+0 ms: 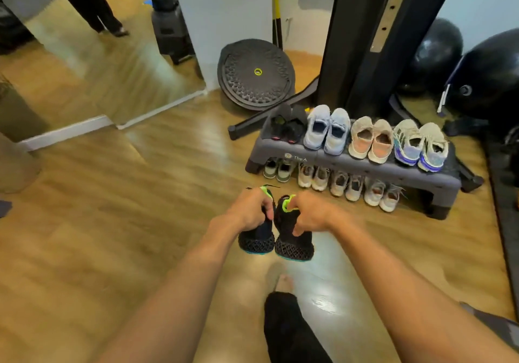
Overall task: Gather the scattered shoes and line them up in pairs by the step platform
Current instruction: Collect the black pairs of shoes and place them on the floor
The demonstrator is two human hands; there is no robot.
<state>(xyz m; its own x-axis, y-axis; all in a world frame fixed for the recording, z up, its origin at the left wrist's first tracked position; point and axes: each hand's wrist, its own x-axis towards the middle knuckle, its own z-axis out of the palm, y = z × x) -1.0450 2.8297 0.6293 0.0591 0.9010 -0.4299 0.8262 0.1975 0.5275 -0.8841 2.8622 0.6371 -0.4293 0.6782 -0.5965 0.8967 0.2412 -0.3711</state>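
Item 1. Pair of black knit trainers with neon-green collars and black lattice soles, centre of the frame, a little below the middle. Left shoe and right shoe sit side by side, nearly touching, heels toward me. My left hand grips the left shoe with fingers curled into its opening. My right hand grips the right shoe the same way, thumb down its side. I cannot tell whether the soles touch the floor. The pair is in front of the platform, apart from it.

Item 2. Grey step platform, right of centre.
- On top, left to right: a black pair, a light-blue pair, a beige pair with orange lining, a white pair with blue soles.
- Tucked under its front edge: a grey-green pair, then three whitish pairs.

Item 3. Wooden floor, glossy. My bare foot and black trouser leg at lower centre.

Item 4. Black round balance board, leaning against the wall above the platform.

Item 5. Black rack upright, behind the platform.

Item 6. Two black exercise balls, upper right.

Item 7. Wall mirror, upper left, reflecting floor and someone's dark trouser legs.
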